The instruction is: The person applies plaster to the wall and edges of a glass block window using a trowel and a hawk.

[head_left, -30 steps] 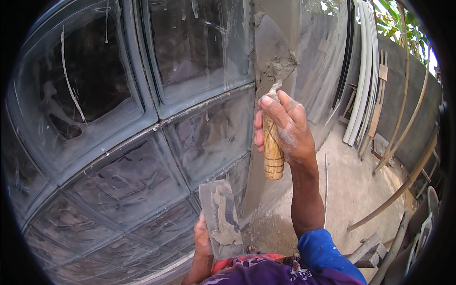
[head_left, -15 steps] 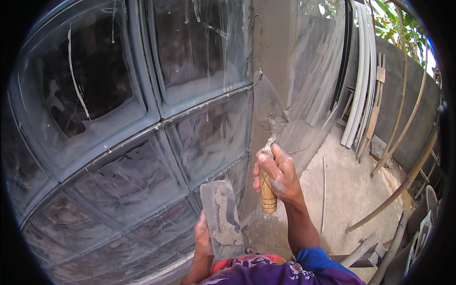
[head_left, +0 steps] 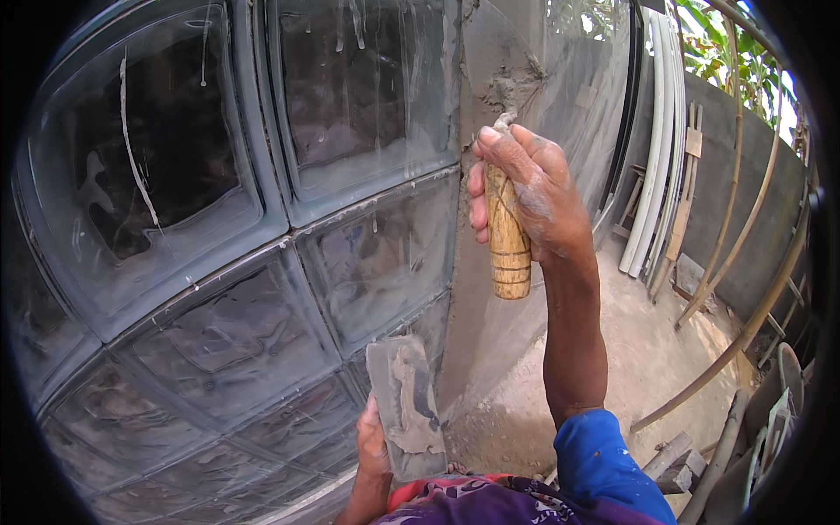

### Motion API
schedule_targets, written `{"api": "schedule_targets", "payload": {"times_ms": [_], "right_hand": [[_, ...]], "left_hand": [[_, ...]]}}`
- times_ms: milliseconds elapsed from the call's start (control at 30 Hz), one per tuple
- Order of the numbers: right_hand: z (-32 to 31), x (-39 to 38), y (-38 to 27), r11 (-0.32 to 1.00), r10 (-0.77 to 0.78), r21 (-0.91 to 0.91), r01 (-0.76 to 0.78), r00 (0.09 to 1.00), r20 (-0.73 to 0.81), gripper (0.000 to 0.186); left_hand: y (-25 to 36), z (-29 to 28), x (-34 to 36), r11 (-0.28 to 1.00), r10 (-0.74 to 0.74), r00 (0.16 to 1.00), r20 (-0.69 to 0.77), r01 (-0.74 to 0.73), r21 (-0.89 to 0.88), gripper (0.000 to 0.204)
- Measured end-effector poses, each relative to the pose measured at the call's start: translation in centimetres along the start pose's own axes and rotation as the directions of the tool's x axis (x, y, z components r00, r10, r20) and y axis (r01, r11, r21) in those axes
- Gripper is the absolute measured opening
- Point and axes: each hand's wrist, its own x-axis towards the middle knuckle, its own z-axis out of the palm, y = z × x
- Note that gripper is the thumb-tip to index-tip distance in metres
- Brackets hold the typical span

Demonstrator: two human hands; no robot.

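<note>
Gripping the trowel (head_left: 492, 44) up high, the right hand (head_left: 542, 192) is curled snugly round its wooden handle (head_left: 509, 241) — thumb near the neck, fingers wrapped, butt end poking out below the palm. I've got the blade near the top of my view, looking flat over the grey mortar strip (head_left: 468, 297) beside the glass blocks (head_left: 376, 249), though I can't tell exactly where its tip ends. A rough lump of mortar (head_left: 514, 90) sits at the heel of the blade. Down low, the left hand (head_left: 372, 437) is partly closed on the side of a flat grey board (head_left: 383, 359), a mortar smear (head_left: 418, 433) across its face; I can't see how the fingers sit underneath. For a good stroke here, I'd keep the blade nearly flat, one edge barely lifted, with even pressure and a steady line along the strip. That lump could leave a ridge, I reckon — better scraped off on the board first. I'd mind both borders too: glass on the left, clear plastic sheet (head_left: 582, 122) on the right, neither wanting a smear.
</note>
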Motion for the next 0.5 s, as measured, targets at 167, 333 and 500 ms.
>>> {"api": "schedule_targets", "payload": {"times_ms": [167, 333, 500], "right_hand": [[0.5, -0.6, 0.6, 0.999, 0.040, 0.024, -0.040, 0.999, -0.001, 0.028], [0.7, -3.6, 3.7, 0.987, 0.145, 0.073, -0.145, 0.989, -0.002, 0.026], [0.1, -6.3, 6.0, 0.967, 0.239, 0.092, -0.237, 0.971, -0.013, 0.023]], "left_hand": [[0.1, 0.2, 0.2, 1.000, -0.009, 1.000, -0.017, 0.009, -0.025, 0.051], [-0.4, -0.5, 0.2, 0.999, -0.005, 1.000, -0.002, 0.005, -0.048, 0.051], [-0.2, 0.0, 0.2, 0.998, -0.005, 1.000, 0.016, 0.006, -0.070, 0.051]]}}
